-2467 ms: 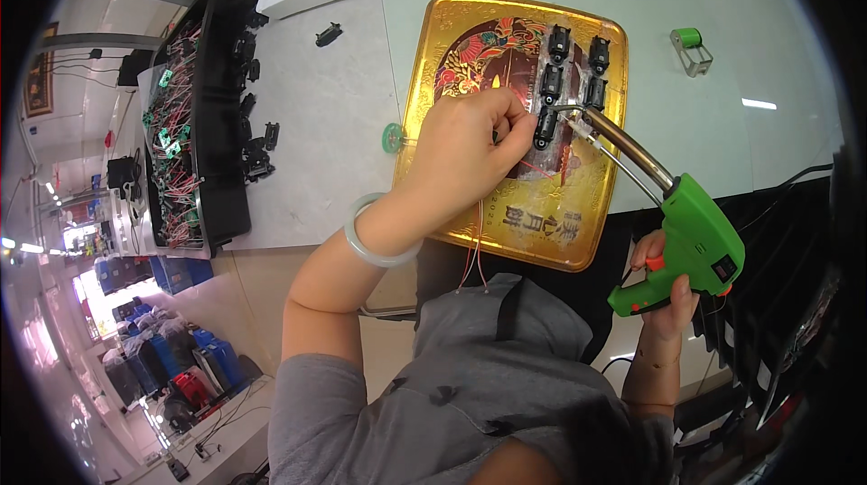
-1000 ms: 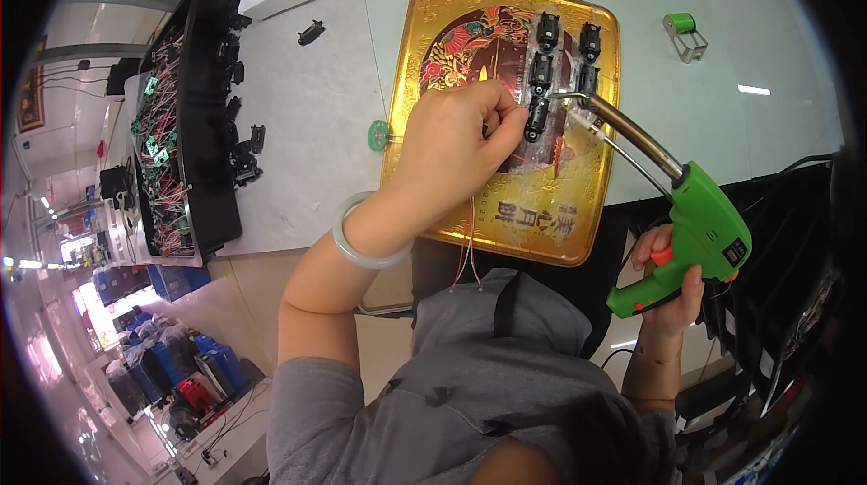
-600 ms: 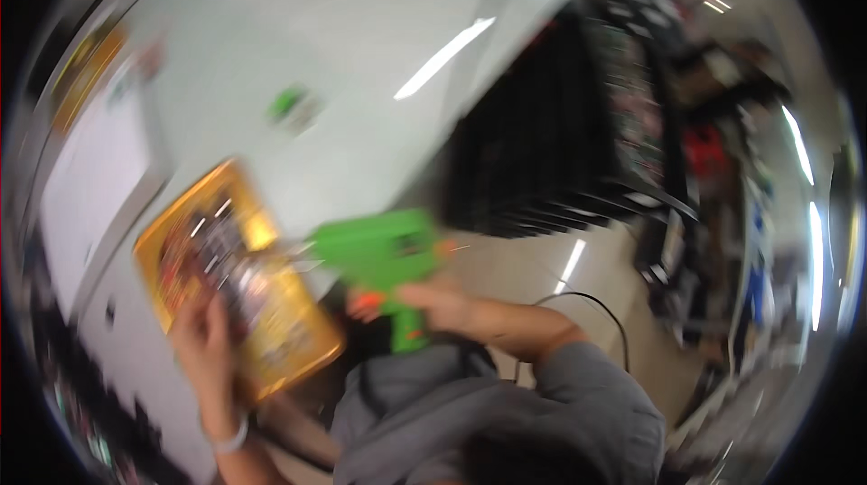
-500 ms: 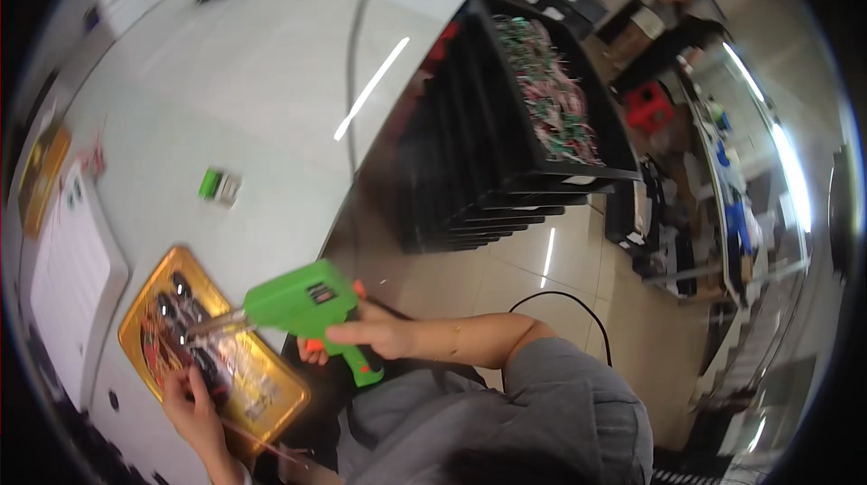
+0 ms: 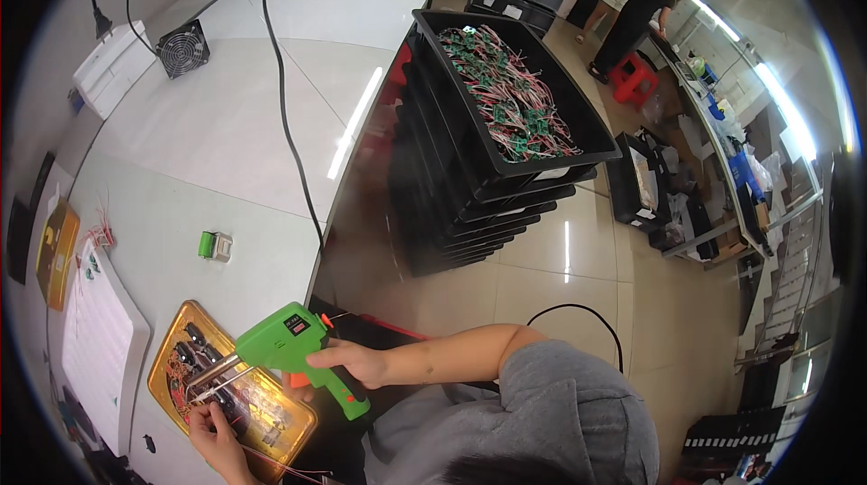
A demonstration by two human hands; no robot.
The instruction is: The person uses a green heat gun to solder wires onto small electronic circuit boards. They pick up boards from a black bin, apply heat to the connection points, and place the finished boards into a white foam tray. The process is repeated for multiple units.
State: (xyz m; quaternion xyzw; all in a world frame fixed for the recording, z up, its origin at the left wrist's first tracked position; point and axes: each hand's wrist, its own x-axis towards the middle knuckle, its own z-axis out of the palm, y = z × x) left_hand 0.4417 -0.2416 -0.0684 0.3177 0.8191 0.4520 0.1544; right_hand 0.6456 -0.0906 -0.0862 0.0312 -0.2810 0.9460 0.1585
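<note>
View swung; left hand (image 5: 215,435) half-hidden.

Right hand (image 5: 354,364) closed in a fist grip, fingers wrapped, thumb side up, knuckles toward the person's left. Right forearm bare, runs level across the lower frame from a grey short sleeve; elbow bent near mid-frame, wrist straight. Left hand (image 5: 215,438) low at the bottom-left, palm down, fingers curled and pinched together at the tips, pointing up and away from the body. Only hand and wrist of the left arm show; the rest is cut off by the lower edge. Hands near, not touching.
</note>
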